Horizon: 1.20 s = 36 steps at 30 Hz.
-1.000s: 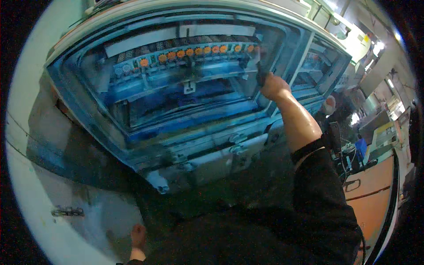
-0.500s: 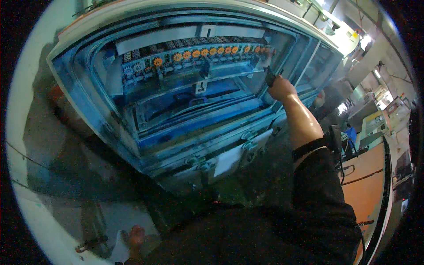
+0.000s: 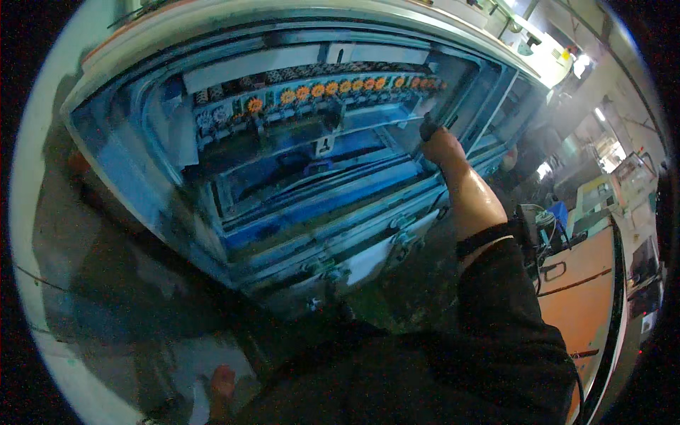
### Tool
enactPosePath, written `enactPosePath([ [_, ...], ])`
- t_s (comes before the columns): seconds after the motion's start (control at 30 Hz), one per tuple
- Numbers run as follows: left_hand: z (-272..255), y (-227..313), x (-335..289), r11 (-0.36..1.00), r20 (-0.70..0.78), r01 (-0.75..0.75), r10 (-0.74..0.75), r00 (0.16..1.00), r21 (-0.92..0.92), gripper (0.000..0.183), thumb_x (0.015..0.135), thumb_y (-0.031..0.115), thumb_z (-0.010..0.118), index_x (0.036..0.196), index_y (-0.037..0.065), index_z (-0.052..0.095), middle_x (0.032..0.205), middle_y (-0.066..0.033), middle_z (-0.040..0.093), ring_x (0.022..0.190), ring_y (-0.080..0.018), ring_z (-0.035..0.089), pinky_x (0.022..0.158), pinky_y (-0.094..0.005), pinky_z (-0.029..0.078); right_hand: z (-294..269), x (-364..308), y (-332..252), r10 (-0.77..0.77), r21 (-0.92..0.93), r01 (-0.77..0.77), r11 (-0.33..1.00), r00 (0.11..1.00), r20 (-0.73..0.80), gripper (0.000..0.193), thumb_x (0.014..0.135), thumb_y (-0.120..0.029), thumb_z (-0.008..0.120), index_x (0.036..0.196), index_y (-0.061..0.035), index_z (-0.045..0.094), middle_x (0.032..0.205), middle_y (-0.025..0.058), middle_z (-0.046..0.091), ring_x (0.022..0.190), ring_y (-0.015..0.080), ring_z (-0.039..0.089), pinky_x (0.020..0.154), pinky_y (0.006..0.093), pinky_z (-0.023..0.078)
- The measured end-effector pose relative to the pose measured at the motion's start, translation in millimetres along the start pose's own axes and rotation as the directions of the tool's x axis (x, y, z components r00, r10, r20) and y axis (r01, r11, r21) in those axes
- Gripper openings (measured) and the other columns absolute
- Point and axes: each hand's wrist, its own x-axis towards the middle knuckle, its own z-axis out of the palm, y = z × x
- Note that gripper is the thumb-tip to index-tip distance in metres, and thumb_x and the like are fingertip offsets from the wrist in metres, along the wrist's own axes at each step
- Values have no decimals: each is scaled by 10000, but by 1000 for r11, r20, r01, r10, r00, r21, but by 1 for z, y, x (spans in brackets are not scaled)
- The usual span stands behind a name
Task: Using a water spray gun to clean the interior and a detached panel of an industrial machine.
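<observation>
My right hand (image 3: 445,149) reaches out to the right side of an open machine cabinet. Its fingers are closed round a short dark tool (image 3: 428,128) that points into the cabinet; its exact kind is too dim to make out. Inside the cabinet runs a row of orange toothed wheels (image 3: 332,89), with grey ones at the left end. Below them lies a blue tray-like bed (image 3: 283,188) with a dark loop on it. Low at the left, my left hand (image 3: 222,382) shows only in part, beside a pale patch; its fingers are too dim to read.
The cabinet's wet-looking blue frame (image 3: 134,166) surrounds the opening. Clamps or fittings (image 3: 404,237) line its lower front. At the right stand an orange-faced cabinet (image 3: 577,301) and a bundle of cables (image 3: 544,219). A pale wall (image 3: 42,354) borders the left.
My right hand and the dark tool have shifted slightly left and down in the picture. The whole view has also moved a little. The right hand keeps its grip.
</observation>
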Motion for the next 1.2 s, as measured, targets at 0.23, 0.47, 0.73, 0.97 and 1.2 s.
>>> enactPosePath([
  [0.23,43,39,-44,630,-80,-95,243,967,771,216,905,153,665,1071,17,645,865,-52,580,810,-173,552,774,-350,493,5,10,-2,-57,-16,57,998,998,10,510,776,-331,651,1174,-13,632,1212,252,640,1157,395,607,993,456,484],
  [0.47,-8,9,-21,996,-7,-83,84,996,37,217,907,161,655,1071,19,641,876,-61,587,814,-185,557,782,-364,496,-5,24,-11,-157,-60,156,986,988,-8,488,805,-310,594,1204,-34,635,1233,256,626,1146,415,605,989,457,489],
  [0.73,-16,-2,-21,996,25,-44,46,999,-75,212,912,163,644,1070,22,636,893,-69,591,828,-196,561,789,-382,496,-21,20,-68,-193,-23,194,981,980,37,507,840,-343,577,1275,-85,605,1279,256,603,1187,384,595,1025,438,471],
  [0.97,-9,-7,-21,984,55,-27,37,998,-174,208,917,165,634,1069,24,631,908,-77,595,840,-206,564,795,-397,497,-13,61,-34,8,149,-1,989,999,-47,519,833,-349,588,1286,-96,607,1317,214,595,1225,373,573,1049,440,451],
  [1.2,-11,-14,-37,961,50,-12,27,998,-275,204,922,168,625,1068,26,626,923,-84,598,852,-215,567,801,-412,497,-20,57,-22,101,171,-94,981,994,-30,579,829,-389,622,1228,30,605,1274,252,608,1212,383,580,1030,436,464],
])
